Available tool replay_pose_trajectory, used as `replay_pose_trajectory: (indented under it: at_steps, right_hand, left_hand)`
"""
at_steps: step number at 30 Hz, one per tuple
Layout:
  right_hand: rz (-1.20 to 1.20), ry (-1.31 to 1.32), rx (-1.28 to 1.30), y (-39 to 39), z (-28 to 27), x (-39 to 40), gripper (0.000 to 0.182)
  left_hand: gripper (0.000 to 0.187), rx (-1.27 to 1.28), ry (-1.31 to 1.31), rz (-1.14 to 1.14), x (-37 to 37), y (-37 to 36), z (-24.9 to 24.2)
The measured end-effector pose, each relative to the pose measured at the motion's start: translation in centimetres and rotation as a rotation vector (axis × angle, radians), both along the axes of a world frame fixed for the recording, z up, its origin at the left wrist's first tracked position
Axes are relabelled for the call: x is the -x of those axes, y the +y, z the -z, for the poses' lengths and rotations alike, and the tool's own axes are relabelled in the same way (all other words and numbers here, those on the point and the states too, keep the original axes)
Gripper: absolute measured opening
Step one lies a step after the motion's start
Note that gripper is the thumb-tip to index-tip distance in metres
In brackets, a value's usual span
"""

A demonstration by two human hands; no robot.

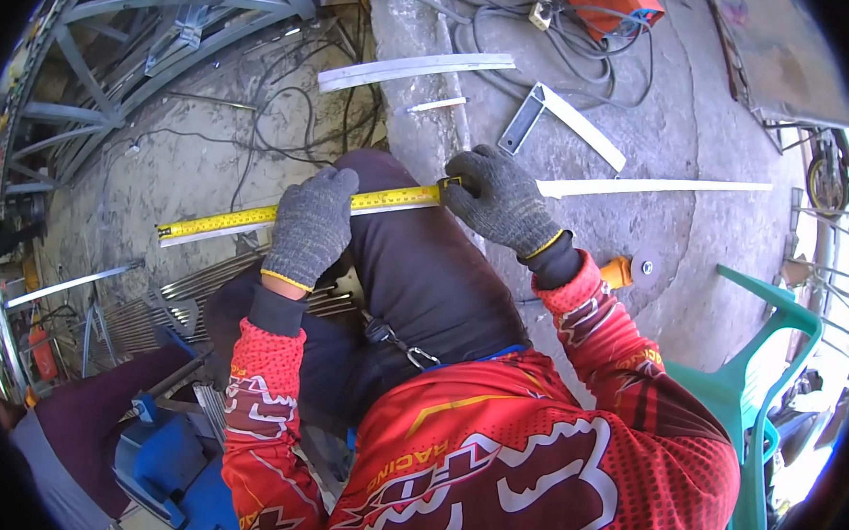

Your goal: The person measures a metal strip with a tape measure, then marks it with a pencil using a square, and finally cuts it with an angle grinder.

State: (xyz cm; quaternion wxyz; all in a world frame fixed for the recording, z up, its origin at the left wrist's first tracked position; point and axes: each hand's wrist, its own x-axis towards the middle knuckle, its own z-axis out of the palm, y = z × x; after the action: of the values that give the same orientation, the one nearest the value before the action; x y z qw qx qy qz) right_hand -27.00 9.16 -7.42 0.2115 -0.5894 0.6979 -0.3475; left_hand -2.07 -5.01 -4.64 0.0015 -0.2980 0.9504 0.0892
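Note:
A yellow tape measure [396, 199] lies extended along a long pale metal bar [654, 189], which crosses above my thigh. My left hand [311, 226], in a grey knitted glove, is closed around the tape and bar; the tape's hooked end sticks out to its left. My right hand [505, 202], gloved the same way, is closed around the tape's case and the bar. The glove hides most of the case. The bar runs on past my right hand to the right.
Cut metal pieces [415, 71] lie on the floor ahead. Cables [476, 23] lead to an orange machine [616, 8]. Metal frames [177, 36] stand at upper left, a green chair [726, 377] at right. Another person's leg [99, 421] and a blue machine [169, 468] are at lower left.

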Motion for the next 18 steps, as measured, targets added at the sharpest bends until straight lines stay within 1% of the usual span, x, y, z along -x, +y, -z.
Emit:
replay_pose_trajectory:
  at_steps: [6,9,11,14,18]
  right_hand:
    - [0.021,-0.028,-0.012,0.0,-0.4,-0.1,0.025]
    - [-0.001,-0.009,-0.075,-0.5,-0.4,0.2,0.026]
    - [-0.031,-0.051,-0.161,-0.9,-0.8,0.5,0.028]
    - [-0.074,-0.046,-0.203,-1.2,-1.2,0.9,0.030]
    - [-0.065,-0.042,-0.243,-1.5,-1.4,0.7,0.031]
  left_hand:
    - [0.014,0.017,0.008,0.020,0.1,0.0,0.2]
    - [0.014,0.027,-0.009,0.016,0.2,0.1,0.2]
    - [0.014,0.020,-0.001,0.012,0.2,0.1,0.2]
    - [0.014,0.019,0.020,0.015,0.1,0.0,0.3]
    - [0.014,0.024,0.006,0.019,0.2,0.0,0.5]
